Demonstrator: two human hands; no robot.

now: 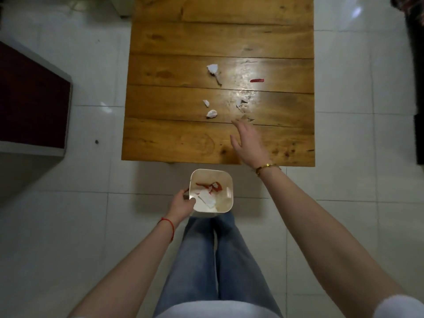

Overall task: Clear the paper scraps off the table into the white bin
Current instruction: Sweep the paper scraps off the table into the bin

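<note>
R hand (249, 141) fingers (239, 126) spread wide, holding nothing, stretched out over the near part of the desk (160, 138), tips close to a small scrap at the plank seam; can't tell if touching. L hand (183, 201) fingers curled tight round the left rim of the white bin (229, 180), which is held just off the near desk edge, above the floor.

Task looks approx. half done: bin already has white paper + red bits (210, 188) in it. Left on desk: bigger white scrap (213, 70) far centre, two small white scraps (206, 103) (211, 113) mid-desk left of the R hand, another white scrap (239, 103) in the glare just beyond the fingertips, and a red strip (257, 80) further right. Poss. thin bits near the seam, too blurred to say. So approx. five pieces still to go; R hand seems set for the nearest ones.
</note>
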